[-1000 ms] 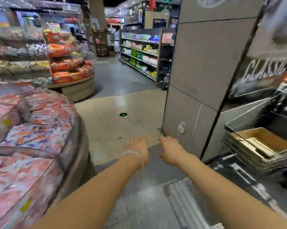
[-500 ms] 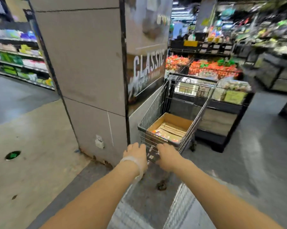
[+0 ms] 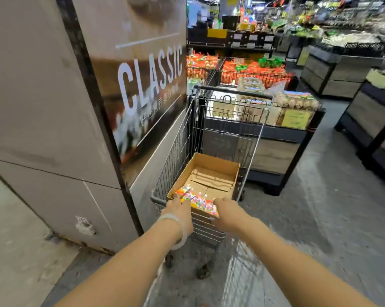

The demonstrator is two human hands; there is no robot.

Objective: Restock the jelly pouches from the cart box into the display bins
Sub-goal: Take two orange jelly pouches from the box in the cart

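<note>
While both hands, left hand [image 3: 180,212] and right hand [image 3: 227,212], are gripping jelly pouches [image 3: 198,201] (fingers curled, apparently), lifting evenly from the box [image 3: 213,173] is keeping them together.

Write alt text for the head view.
Two bare hands, left hand and right hand, reach over the near edge of a cardboard box in a wire shopping cart, at the colourful jelly pouches inside. A pillar stands left.

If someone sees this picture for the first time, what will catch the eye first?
Probably the two hands, left and right, reaching to the colourful jelly pouches at the near end of the cardboard box in the wire cart. Left of the cart, the big CLASSIC sign covers the pillar.
</note>
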